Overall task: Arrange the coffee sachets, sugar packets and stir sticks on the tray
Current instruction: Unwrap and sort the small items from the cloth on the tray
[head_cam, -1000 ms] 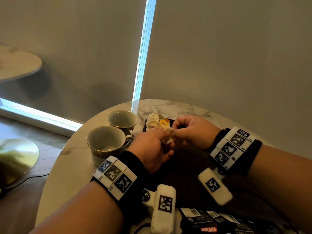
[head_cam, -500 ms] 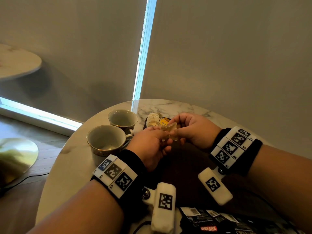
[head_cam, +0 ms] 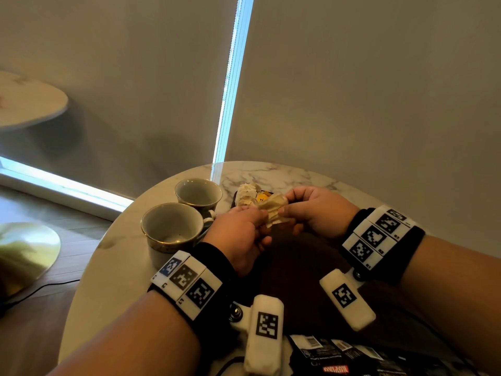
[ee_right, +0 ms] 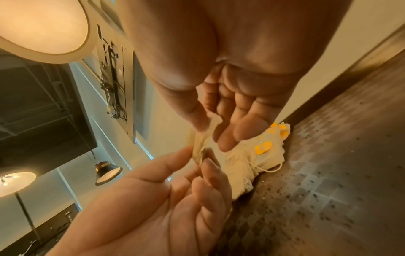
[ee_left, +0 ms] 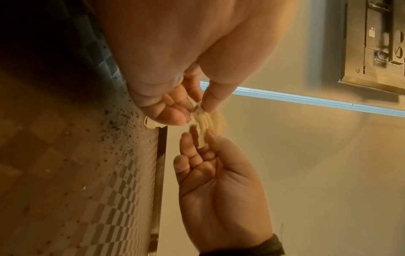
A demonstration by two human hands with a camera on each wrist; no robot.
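Your left hand (head_cam: pixel 241 234) and right hand (head_cam: pixel 317 210) both pinch one crumpled sachet (head_cam: pixel 273 210), held above the dark tray (ee_right: pixel 328 181). Pile of sachets (ee_right: pixel 258 155) lies at the tray's far end, half hidden behind your fingers. Tray edges mostly covered.

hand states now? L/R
Left hand: thumb and fingertips pinching one end of the crumpled pale paper sachet.
Right hand: pinching the other end of the same sachet.
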